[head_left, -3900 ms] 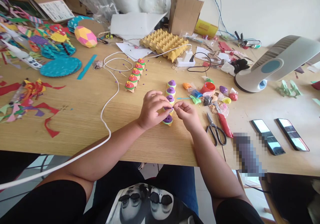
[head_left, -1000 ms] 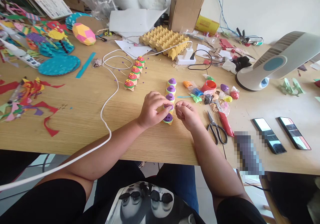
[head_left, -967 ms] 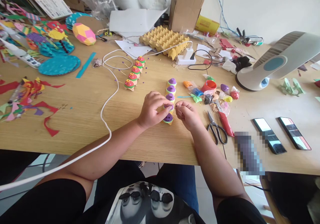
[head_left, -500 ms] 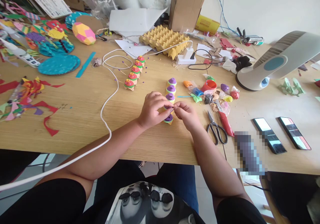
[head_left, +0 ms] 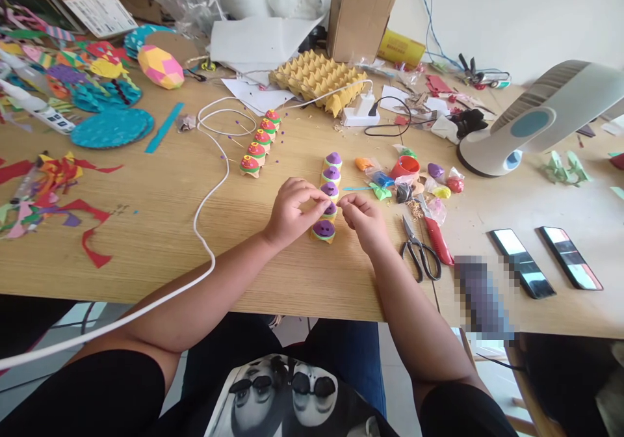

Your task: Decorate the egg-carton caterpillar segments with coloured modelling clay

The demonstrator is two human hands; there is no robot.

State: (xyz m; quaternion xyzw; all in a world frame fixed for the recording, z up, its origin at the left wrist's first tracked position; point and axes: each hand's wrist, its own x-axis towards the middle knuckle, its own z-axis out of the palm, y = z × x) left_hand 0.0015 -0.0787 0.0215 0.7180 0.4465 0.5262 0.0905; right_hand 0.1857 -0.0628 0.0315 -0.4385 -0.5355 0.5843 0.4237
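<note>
In the head view, the task strip of five purple-topped cups (head_left: 324, 230) stands on the table (head_left: 263, 284) in front of the person, running away from the near edge. The nearest cup has a small dark smiling face.

The left hand (head_left: 291, 214) is at the left of the strip, thumb and forefinger narrow, their tips at the fourth cup from the far end; whether they touch it or hold anything, I cannot tell. The right hand (head_left: 363, 221) is at the strip's right, its thumb and forefinger drawn close together; anything between them is too small to tell.

Farther off to the left stands a row of red-topped cups (head_left: 262, 138), with pins lying around it. Beyond is a yellow egg tray (head_left: 316, 78). Right of the purple strip are a red tub (head_left: 407, 166), bagged lumps of clay (head_left: 403, 193), black-handled scissors (head_left: 415, 242) and a red-handled knife (head_left: 439, 240). Two phones (head_left: 522, 263) lie farther right.
</note>
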